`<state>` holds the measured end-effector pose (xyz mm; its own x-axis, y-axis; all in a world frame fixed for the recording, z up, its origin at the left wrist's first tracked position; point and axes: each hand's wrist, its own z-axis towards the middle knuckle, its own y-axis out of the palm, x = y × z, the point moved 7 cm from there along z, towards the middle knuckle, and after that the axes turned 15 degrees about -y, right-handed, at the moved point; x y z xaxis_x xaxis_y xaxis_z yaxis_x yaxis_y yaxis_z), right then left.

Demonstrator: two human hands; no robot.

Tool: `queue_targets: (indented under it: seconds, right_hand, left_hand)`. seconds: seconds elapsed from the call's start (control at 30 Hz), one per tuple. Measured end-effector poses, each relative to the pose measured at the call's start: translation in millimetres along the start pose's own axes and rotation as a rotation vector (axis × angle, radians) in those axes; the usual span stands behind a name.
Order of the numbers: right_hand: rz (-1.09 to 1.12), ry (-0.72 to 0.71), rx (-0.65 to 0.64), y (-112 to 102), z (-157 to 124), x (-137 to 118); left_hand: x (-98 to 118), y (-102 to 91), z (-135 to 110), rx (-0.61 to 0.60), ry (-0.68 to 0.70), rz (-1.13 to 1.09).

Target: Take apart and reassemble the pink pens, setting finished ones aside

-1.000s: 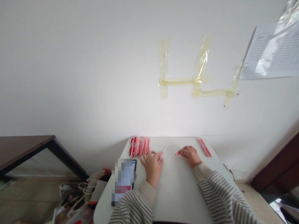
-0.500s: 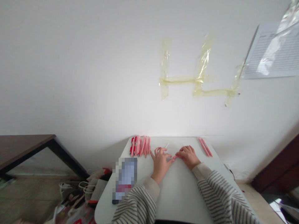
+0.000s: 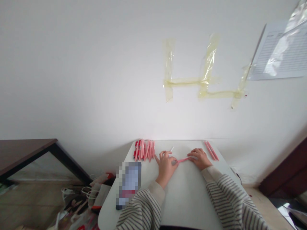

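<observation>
Both my hands rest on a small white table (image 3: 187,198) and meet over one pink pen (image 3: 183,159). My left hand (image 3: 165,166) pinches the pen's left end, and a thin white refill tip (image 3: 171,149) sticks out beyond its fingers. My right hand (image 3: 200,158) grips the pen's right end. A row of several pink and red pens (image 3: 144,149) lies at the table's far left, just left of my left hand. Two pink pens (image 3: 211,150) lie at the far right, beside my right hand.
A phone (image 3: 128,183) lies on the table's left edge. Bags and clutter (image 3: 81,201) sit on the floor to the left, below a dark wooden table (image 3: 26,153). The white wall behind carries yellowed tape strips (image 3: 203,86) and a paper sheet (image 3: 278,54).
My left hand moved right from the pen row with a pen part and met my right hand. The pink pen now stretches longer between both hands, and my right hand has shifted slightly right.
</observation>
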<state>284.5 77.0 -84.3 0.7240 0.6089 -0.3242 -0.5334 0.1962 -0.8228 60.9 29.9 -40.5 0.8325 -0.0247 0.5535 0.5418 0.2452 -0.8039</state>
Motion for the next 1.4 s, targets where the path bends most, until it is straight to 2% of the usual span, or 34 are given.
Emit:
queue_targets:
  seconds: [0.2, 0.33, 0.47, 0.53, 0.77, 1.1, 1.4]
  right_hand:
    - [0.041, -0.028, 0.075, -5, -1, 5]
    - [0.144, -0.033, 0.213, -10, 2, 3]
    - [0.296, 0.057, 0.374, -13, 1, 4]
    - [0.372, 0.119, 0.411, -12, 0, 3]
    - [0.526, 0.191, 0.407, -7, 2, -5]
    - [0.534, 0.178, 0.445, -8, 2, -4]
    - [0.504, 0.242, 0.426, -10, 1, 1]
  left_hand:
    - [2, -0.1, 2, -0.013, 0.025, 0.013]
    - [4, 5.8, 5, -0.03, 0.023, 0.025]
    - [7, 12.6, 5, 0.012, 0.035, 0.013]
    - [8, 15.5, 3, 0.025, 0.042, -0.003]
    - [7, 16.9, 2, 0.019, 0.036, -0.015]
    - [4, 12.4, 1, 0.022, -0.01, -0.033]
    - [4, 10.5, 1, 0.045, -0.007, -0.022]
